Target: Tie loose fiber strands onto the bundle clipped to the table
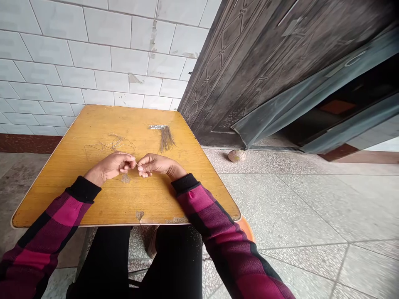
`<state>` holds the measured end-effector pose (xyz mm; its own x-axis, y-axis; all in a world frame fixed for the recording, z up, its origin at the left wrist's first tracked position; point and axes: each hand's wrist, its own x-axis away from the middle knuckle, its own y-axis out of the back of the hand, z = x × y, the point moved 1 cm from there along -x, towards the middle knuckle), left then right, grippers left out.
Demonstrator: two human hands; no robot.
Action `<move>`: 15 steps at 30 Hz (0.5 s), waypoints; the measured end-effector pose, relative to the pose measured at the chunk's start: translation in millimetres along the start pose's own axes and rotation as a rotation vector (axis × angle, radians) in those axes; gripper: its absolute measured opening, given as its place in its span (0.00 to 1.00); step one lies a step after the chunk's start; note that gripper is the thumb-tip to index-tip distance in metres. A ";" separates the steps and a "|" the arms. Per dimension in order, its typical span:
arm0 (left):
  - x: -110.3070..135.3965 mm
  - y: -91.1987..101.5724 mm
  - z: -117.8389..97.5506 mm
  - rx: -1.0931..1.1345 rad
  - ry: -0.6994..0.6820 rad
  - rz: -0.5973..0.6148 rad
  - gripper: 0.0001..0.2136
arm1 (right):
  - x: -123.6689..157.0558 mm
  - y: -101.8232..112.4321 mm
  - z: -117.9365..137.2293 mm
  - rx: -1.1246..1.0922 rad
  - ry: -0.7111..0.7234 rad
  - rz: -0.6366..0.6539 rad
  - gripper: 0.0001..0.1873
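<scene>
Above the middle of the yellow wooden table (pixel 199 191), my left hand (pixel 114 165) and my right hand (pixel 158 164) meet almost fingertip to fingertip. Both are closed in a pinch on a thin pale strand (pixel 136 164), wire or thread; I cannot tell which. Just beyond my left hand lie loose, tangled thin strands (pixel 116 143). Farther back to the right is a bundle of fine brown strands (pixel 167 140), fanned toward me. A row of short black-and-white pieces (pixel 157 127) lies at its top end. Below my fingers is a small greyish patch (pixel 125 178), too small to make out.
A white tiled wall (pixel 93 54) stands behind the table. To the right are a dark carved door (pixel 230 66), a grey-green curtain (pixel 268 118) and a ball (pixel 237 155) on the floor. Part of an orange stool (pixel 247 229) shows beside the table's near right corner.
</scene>
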<state>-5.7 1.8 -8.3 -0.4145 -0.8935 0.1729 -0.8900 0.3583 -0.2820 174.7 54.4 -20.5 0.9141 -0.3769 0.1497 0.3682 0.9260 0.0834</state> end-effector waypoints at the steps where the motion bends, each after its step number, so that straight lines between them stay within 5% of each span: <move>1: -0.6 0.1 0.3 0.056 -0.008 -0.024 0.08 | -0.9 2.6 -0.1 -0.012 0.022 -0.079 0.21; 5: 0.7 5.5 -3.8 0.207 -0.140 -0.180 0.07 | 4.0 19.3 4.7 0.002 0.239 -0.818 0.19; 8: 2.1 9.1 -6.3 0.232 -0.196 -0.239 0.07 | 15.2 17.9 11.9 0.382 0.410 -1.264 0.16; 9: 2.1 9.5 -6.5 0.227 -0.202 -0.240 0.08 | 16.9 12.6 13.4 0.561 0.458 -1.280 0.15; 11: 1.8 9.1 -6.3 0.206 -0.209 -0.230 0.08 | 14.8 -2.2 12.4 0.872 0.500 -1.112 0.14; 15: 1.2 6.3 -4.6 0.165 -0.224 -0.214 0.08 | -0.5 -22.0 -1.2 1.240 0.394 -0.812 0.16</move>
<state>-12.6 4.3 -5.6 -0.1537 -0.9874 0.0381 -0.9017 0.1244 -0.4141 166.3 34.3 -23.6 0.6022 -0.5418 -0.5863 0.5879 -0.1959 0.7848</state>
